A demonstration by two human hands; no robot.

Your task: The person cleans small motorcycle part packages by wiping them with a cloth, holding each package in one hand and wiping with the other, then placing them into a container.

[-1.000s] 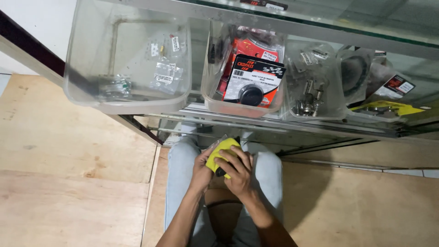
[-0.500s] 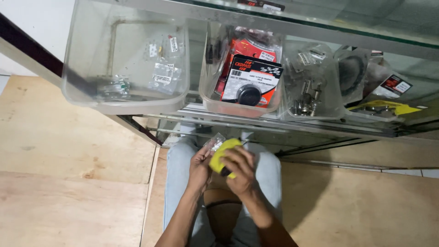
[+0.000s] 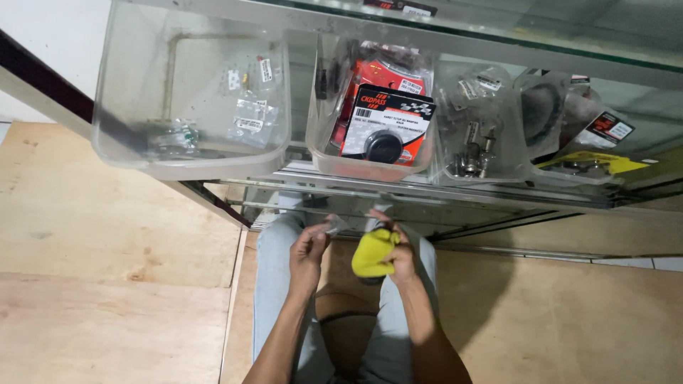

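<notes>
Though small, the yellow cloth [image 3: 373, 254] looks soft and light, easiest gripped in a bunch | right hand [image 3: 398, 254] clenched round it above the knees | left hand [image 3: 310, 249] pinches a small clear packet [image 3: 333, 225], thin and likely slippery, fingers nearly closed | beyond, clear bins [image 3: 192, 167] of packaged parts on a glass shelf [image 3: 498, 57].

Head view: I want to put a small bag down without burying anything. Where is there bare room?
The wooden floor left of the legs lies bare, as does the strip right of them. The left clear bin holds only a few bags. The middle bin and right bins are crowded.
</notes>
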